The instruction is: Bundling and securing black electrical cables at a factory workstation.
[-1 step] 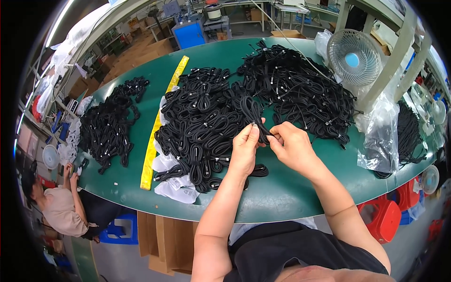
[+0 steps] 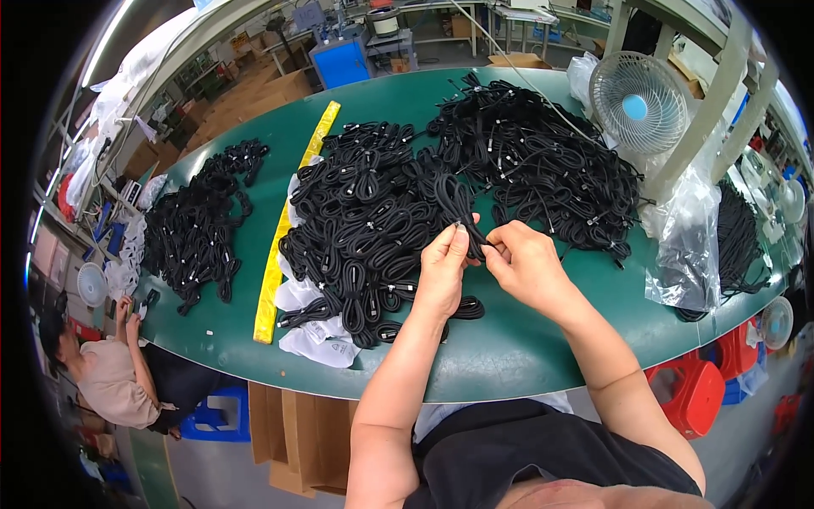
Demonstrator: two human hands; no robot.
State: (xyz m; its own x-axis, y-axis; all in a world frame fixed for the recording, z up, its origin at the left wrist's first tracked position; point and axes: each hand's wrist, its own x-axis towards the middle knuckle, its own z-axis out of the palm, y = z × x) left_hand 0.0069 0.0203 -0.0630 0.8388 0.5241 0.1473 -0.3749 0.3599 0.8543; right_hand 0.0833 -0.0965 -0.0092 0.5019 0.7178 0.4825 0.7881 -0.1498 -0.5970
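A looped black cable is held up over the green table between my two hands. My left hand pinches it near a small metallic plug end, thumb on top. On its other side, my right hand has thumb and fingers closed on the lower end of the same cable. Just left of my hands lies a heap of coiled black cables, with metal plug ends showing here and there. Beyond my hands, to the right, spreads a looser heap of black cables.
A yellow strip divides the middle heap from another cable pile at the left. White plastic bags lie under the middle heap's near edge. A fan and clear bag stand right. A co-worker sits at the far left.
My hands and the cable hold almost the same place. The co-worker's hands at the far left have shifted very slightly.
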